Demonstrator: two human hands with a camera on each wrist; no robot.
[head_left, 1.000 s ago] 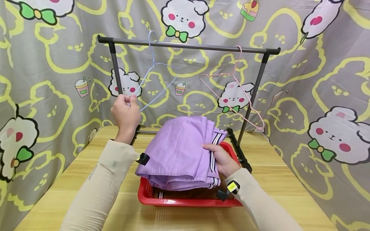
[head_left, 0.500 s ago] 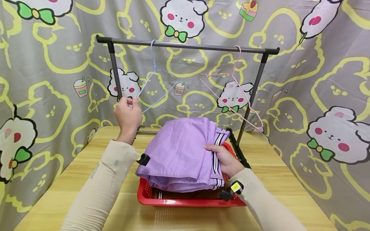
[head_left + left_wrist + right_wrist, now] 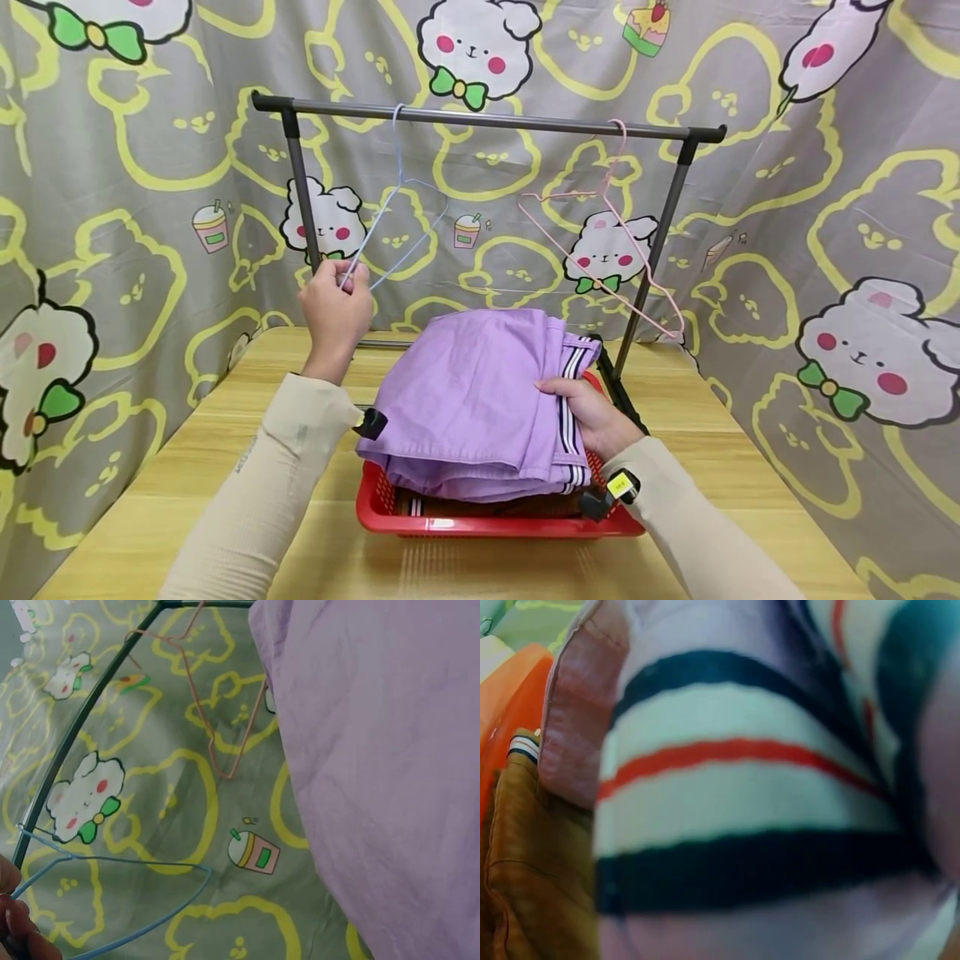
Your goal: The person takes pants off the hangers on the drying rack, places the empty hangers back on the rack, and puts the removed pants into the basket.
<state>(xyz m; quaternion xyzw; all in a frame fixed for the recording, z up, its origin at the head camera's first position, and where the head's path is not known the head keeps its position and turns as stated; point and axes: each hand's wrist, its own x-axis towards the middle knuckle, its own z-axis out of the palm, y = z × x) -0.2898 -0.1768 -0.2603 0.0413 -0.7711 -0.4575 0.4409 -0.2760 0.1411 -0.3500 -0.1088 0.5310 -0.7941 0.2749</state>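
My left hand (image 3: 336,310) pinches the lower left corner of a light blue wire hanger (image 3: 373,233). The hanger's hook is over the top bar of the clothes rack (image 3: 487,120), and its wire frame is tilted toward me. With my right hand (image 3: 596,417) I grip the right side of a folded purple garment (image 3: 465,400), thumb on top and fingers hidden beneath. Navy, white and red striped trim (image 3: 735,772) runs along that side. The garment lies over a red plastic basket (image 3: 487,527), where a folded brown garment (image 3: 540,877) shows below it.
A pink wire hanger (image 3: 577,193) hangs on the right part of the bar. The rack's dark right post (image 3: 660,242) stands behind the basket on the wooden table (image 3: 750,508). A patterned grey curtain (image 3: 517,275) encloses the back and sides.
The blue hanger has come down, its hook going from above the bar to resting on it. My left hand has lowered slightly; my right hand has shifted a little right with the purple garment.
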